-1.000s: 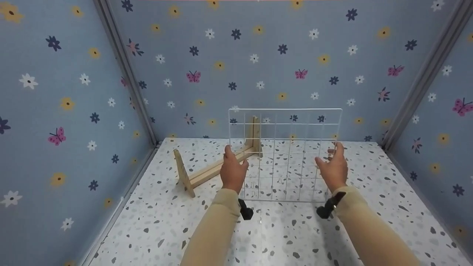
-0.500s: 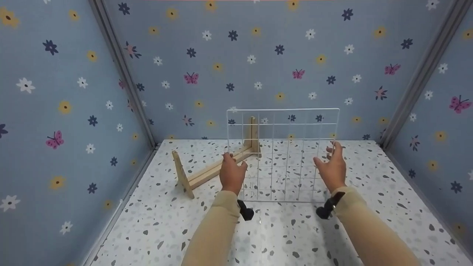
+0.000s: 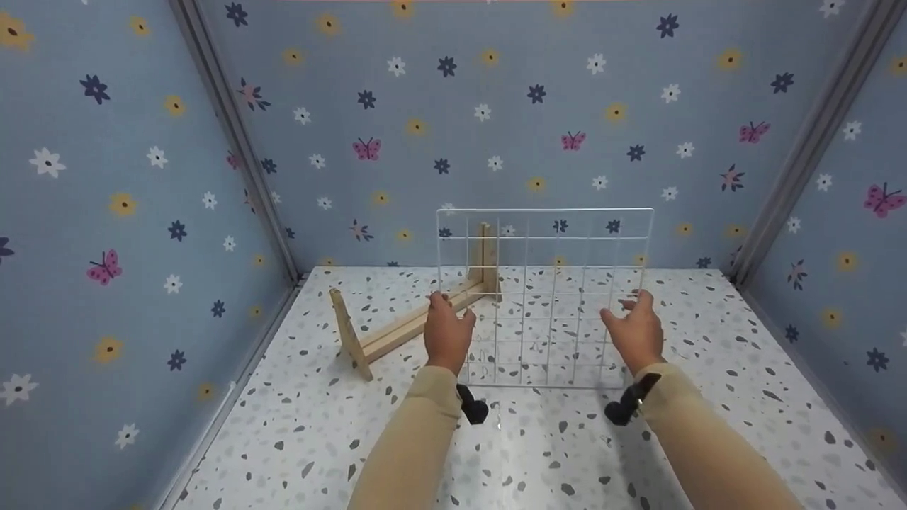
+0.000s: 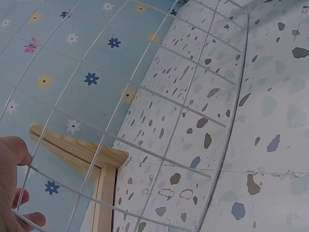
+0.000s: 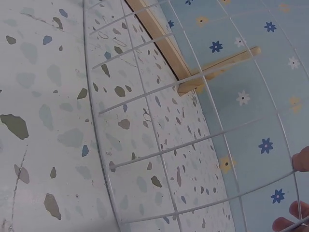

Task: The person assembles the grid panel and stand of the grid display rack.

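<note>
A white wire grid panel (image 3: 538, 267) stands upright above the speckled tabletop, its lower edge toward me. At its left side my left hand (image 3: 448, 336) holds the edge wire; in the left wrist view the thumb (image 4: 15, 150) and fingertips lie on either side of the wires. My right hand (image 3: 636, 334) holds the opposite side, and the right wrist view shows only its thumb (image 5: 301, 160) and fingertips at the frame's edge. Behind the panel's left part is a wooden stand (image 3: 411, 333), with two uprights joined by rails. The panel partly overlaps it.
The white speckled tabletop (image 3: 283, 439) spreads around the panel and stand. Flowered blue walls (image 3: 538, 106) close in the back and both sides, with grey corner strips (image 3: 234, 134) between them.
My left hand has slid a little down the panel's left edge over the last second. More recently, the right hand's fingers have moved lower on the right edge. The wooden stand stays put.
</note>
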`<state>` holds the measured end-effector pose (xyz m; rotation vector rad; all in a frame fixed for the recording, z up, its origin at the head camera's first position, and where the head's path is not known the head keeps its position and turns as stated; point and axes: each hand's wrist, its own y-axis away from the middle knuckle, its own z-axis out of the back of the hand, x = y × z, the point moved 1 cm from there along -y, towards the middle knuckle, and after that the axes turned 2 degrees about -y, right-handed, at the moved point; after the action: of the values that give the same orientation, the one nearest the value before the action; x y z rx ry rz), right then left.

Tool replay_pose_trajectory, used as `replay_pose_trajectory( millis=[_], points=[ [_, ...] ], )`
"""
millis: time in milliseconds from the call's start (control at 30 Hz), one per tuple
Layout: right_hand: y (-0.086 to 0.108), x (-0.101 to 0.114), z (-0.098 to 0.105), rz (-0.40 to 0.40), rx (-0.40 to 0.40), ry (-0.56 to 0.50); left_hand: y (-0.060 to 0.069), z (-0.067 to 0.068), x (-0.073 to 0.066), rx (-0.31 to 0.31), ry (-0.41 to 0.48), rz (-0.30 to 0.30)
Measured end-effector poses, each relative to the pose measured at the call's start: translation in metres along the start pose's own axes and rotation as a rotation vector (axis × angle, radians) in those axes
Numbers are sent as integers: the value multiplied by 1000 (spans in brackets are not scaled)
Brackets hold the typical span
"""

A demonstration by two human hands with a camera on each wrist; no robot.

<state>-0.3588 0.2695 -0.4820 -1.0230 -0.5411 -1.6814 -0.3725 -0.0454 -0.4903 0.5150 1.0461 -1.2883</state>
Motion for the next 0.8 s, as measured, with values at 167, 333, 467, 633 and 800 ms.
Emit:
replay_pose_trajectory(
  millis=[167, 333, 467, 633, 800],
  points=[
    [1, -3, -3, 75, -38, -43, 1, 0, 0, 11, 12, 17],
    [1, -4, -5, 67, -54, -72, 0, 0, 1, 3, 0, 1],
    [1, -5, -5, 60, -49, -80, -1, -1, 3, -16, -11, 5],
    [0, -2, -6, 95, -66, -83, -2, 0, 4, -23, 2, 15],
    [-1, 1, -6, 106, -74, -96, -4, 1, 4, -21, 32, 11]
  ],
)
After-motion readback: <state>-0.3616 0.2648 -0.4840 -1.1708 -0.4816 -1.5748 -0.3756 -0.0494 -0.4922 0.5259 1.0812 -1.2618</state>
